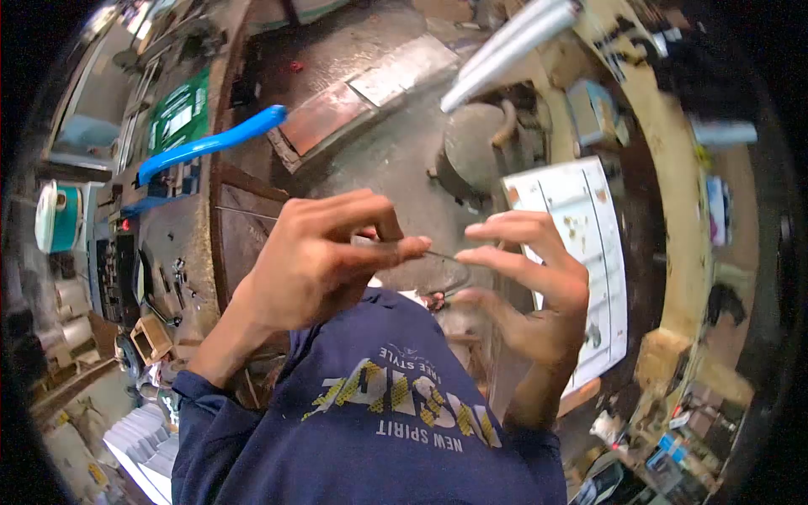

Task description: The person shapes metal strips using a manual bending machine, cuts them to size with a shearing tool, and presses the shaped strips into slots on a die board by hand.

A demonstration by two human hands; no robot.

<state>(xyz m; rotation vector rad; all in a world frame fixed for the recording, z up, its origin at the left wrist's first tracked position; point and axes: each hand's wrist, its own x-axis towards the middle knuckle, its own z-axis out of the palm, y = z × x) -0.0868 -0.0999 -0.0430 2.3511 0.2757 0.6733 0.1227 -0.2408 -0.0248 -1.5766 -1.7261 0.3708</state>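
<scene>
Largest in view, the concrete floor (pixel 370 172) spreads beyond the person, whose dark blue shirt (pixel 362 480) fills the lower middle, just beneath the work. Farther out, a white sheet (pixel 604 278) marked with lines lies to the right, a round stool (pixel 475 147) stands ahead, and a bright blue tube (pixel 210 146) shows at upper left, apart from both hands. The left hand (pixel 307 257) is raised in front of the chest, its thumb and forefinger pinched together on a thin dark strand (pixel 444 255). The right hand (pixel 543 290) faces it with its fingers spread and its thumb well below them; one fingertip meets or nearly meets the strand, though blur hides whether it presses. The strand sits between the hands, running from the left pinch to the right fingertips and seeming to curve back toward the right thumb; where it ends cannot be told. For good control, the left pinch would best serve as a steady anchor, close to the part being worked, while the right thumb and fingertip meet squarely across the strand. Something so slender probably springs or rolls under uneven pressure, so small, even movements would suit it better than a hard pull, which might kink it.
</scene>
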